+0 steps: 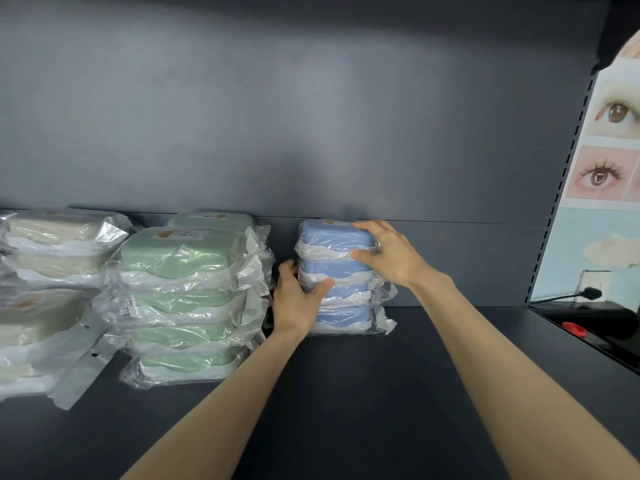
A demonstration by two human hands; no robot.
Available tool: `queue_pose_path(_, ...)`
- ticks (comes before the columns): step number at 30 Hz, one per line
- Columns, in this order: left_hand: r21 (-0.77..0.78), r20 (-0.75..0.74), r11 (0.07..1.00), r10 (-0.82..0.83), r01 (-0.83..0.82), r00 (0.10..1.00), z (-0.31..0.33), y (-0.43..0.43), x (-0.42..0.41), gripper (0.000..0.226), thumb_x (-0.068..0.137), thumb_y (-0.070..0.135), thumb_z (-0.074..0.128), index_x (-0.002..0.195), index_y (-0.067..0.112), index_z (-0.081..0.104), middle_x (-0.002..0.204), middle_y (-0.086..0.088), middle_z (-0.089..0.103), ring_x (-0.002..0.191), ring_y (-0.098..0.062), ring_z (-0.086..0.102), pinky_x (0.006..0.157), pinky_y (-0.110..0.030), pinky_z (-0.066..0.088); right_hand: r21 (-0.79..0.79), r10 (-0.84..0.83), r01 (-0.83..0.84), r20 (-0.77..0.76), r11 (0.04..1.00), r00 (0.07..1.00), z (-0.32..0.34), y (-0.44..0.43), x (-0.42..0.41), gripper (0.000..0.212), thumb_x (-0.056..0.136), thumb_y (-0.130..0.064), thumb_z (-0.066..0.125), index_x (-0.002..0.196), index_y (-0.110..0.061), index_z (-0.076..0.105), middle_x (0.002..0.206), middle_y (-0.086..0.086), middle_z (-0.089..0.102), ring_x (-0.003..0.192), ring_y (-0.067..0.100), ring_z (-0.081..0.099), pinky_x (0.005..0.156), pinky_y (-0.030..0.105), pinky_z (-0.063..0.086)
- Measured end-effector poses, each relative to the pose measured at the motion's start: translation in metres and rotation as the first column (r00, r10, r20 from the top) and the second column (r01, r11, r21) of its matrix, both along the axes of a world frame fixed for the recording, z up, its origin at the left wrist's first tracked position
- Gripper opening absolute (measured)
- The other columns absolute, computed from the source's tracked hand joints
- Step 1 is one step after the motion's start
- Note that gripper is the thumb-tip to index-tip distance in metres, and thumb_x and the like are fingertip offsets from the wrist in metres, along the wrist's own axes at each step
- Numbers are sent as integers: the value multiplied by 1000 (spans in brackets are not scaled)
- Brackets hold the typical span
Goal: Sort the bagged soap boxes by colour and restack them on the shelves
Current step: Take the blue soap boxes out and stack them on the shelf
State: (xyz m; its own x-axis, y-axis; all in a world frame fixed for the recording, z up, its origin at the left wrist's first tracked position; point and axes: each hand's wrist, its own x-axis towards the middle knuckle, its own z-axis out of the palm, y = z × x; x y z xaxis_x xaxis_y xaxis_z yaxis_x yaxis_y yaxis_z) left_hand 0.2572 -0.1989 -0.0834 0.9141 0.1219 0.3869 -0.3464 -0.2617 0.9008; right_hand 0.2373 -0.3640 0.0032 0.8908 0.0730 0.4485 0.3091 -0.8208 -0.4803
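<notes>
Hands (298, 301) (389, 254) grip blue stack (341, 315); label (333, 222) seems illegible.

Three colours of bagged soap box stand on the shelf (346, 393). Blue: one blue stack (341, 271) of four boxes, near the shelf's back edge. Green: two stacks. The front green stack (183, 299) shows four boxes; the rear green stack (211, 221) shows only its top box, so its count cannot be told. The cream boxes (45, 271) at the shelf's left edge number at least three, the rest cut off. Two hands are on the blue stack: the left hand (298, 299) and the right hand (388, 254). Beyond the shelf's right edge is one poster (606, 150) with two whole eye pictures, and one black plug (590, 293).
</notes>
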Motion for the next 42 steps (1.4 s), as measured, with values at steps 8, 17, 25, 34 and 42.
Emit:
queue_pose_path(8, 87, -24, 996, -21, 23, 999, 7, 4, -4, 52, 81, 32, 73, 122, 12, 47, 122, -5, 51, 102, -18, 56, 90, -31, 45, -31, -58, 56, -51, 998, 997, 12, -1, -3, 56, 88, -30, 66, 140, -27, 44, 142, -1, 42, 133, 27, 28, 105, 35, 28)
queue_pose_path(17, 56, -98, 994, -90, 96, 991, 20, 6, -18, 84, 83, 26, 72, 148, 9, 21, 142, -7, 46, 126, -23, 48, 107, -37, 39, -88, -101, 97, -41, 991, 994, 17, 2, -7, 66, 87, -33, 68, 145, -27, 38, 151, -2, 25, 136, 21, 15, 107, 35, 27)
queue_pose_path(25, 256, 86, 966, -64, 40, 994, 31, 10, -54, 89, 88, 29, 67, 152, 17, 7, 157, -3, 17, 144, -19, 15, 114, -31, 19, -111, -159, 161, 29, 981, 987, 30, 3, -40, 72, 87, -29, 68, 149, -27, 31, 159, 2, 13, 142, 26, 11, 110, 42, 27)
queue_pose_path(34, 539, 367, 826, -58, -162, 928, 83, -1, -170, 67, 90, 32, 61, 147, 16, 30, 144, -8, 34, 132, -27, 29, 106, -34, 27, -136, -191, 221, 203, 966, 960, 45, -22, -173, 58, 92, -31, 62, 144, -24, 38, 155, 4, 17, 139, 27, 19, 105, 48, 37)
queue_pose_path(42, 573, 480, 758, -2, -311, 878, 82, -24, -331, 57, 89, 30, 61, 140, 13, 43, 132, -11, 47, 121, -32, 42, 100, -40, 33, -189, -110, 169, 290, 967, 951, 11, -66, -326, 54, 92, -31, 60, 142, -19, 42, 153, 5, 21, 136, 27, 25, 100, 46, 42)
